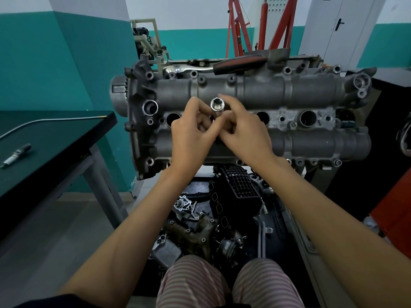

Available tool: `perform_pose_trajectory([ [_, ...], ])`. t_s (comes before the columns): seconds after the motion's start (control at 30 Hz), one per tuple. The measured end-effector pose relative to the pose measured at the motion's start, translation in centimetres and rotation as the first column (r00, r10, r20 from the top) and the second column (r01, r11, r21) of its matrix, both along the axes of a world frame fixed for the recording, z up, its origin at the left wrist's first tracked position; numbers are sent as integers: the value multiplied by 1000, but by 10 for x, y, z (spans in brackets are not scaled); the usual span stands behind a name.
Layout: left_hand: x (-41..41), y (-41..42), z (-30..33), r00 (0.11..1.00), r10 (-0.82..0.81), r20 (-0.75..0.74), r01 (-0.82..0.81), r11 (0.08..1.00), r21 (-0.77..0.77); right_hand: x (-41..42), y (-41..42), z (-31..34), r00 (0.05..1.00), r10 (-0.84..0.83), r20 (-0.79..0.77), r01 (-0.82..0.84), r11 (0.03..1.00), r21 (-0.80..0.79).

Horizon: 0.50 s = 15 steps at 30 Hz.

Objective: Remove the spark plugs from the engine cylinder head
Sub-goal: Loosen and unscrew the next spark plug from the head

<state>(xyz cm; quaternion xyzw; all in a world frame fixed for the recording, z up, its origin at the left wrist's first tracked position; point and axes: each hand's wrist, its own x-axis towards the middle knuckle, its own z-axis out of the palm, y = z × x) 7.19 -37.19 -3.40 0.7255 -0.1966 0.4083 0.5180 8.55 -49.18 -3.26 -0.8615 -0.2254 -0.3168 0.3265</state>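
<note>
Bare forearms; pink-and-grey striped trousers cover both legs.

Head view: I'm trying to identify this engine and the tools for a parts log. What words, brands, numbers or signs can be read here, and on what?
No text can be read in this view.
Cylinder head: no legible marks on the casting.
Socket, held by both hands: no size marking shows.
Ratchet: no brand visible on the handle.
Spark plug on the table: any print is too blurred.

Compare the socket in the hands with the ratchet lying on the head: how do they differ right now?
The socket stands upright over a plug well, gripped by both hands; the ratchet lies flat, untouched, along the cylinder head's far edge. The socket is short bare chrome; the ratchet is long with a red-and-black handle. Both are shiny steel.
</note>
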Motion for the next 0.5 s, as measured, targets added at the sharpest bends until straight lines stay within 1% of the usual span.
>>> perform_pose_trajectory([
  [0.07,-2,0,0,1000,-15,16,14,999,30,3,-1,-1,1000,-21,-4,21,999,36],
  [0.13,-3,3,-3,998,-31,49,26,995,97,2,-1,-2,999,-22,28,21,999,33],
  [0.2,-2,5,-4,997,-12,82,-2,986,167,1,-2,-2,997,-24,73,25,1000,-15],
  [0.23,-1,6,-4,996,-2,84,-13,984,178,0,-2,-2,995,-26,98,31,998,-49],
  [0.3,0,6,-3,998,5,61,-14,990,138,-1,-2,-2,993,-17,116,28,995,-95],
  [0.37,1,3,-1,1000,3,16,-4,999,45,-1,-2,-2,996,-4,93,13,994,-105],
  [0.43,0,0,1,1000,8,-11,-8,1000,-19,0,-1,-1,1000,9,25,-8,999,-40],
  [0.5,-2,0,2,1000,6,-2,-6,1000,-7,2,0,0,1000,-8,-2,8,999,36],
])
